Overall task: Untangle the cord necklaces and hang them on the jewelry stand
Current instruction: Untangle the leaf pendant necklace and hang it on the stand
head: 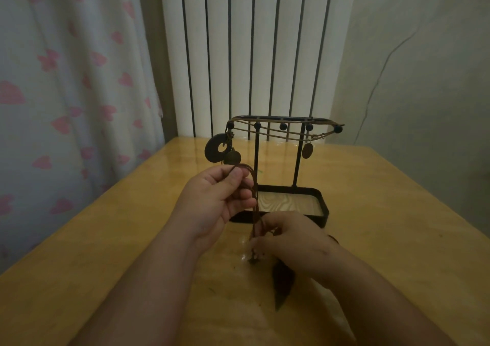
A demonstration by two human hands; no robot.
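A black jewelry stand (297,157) with ball-tipped pegs stands on the wooden table (384,213). Tan cords hang across its top bar, with a dark ring pendant (216,148) and a round disc at its left end and an oval pendant (307,150) at the right. My left hand (217,200) is raised in front of the stand, pinching the loop of a dark brown cord necklace (255,200). My right hand (294,237), lower down, grips the same cords. A dark leaf-shaped pendant (282,284) hangs under it, touching the table.
The stand's tray base (322,213) has a pale wood-grain floor. A white ribbed radiator (246,54) rises behind the table. A curtain with pink hearts (66,94) hangs at the left, and a plain wall is at the right.
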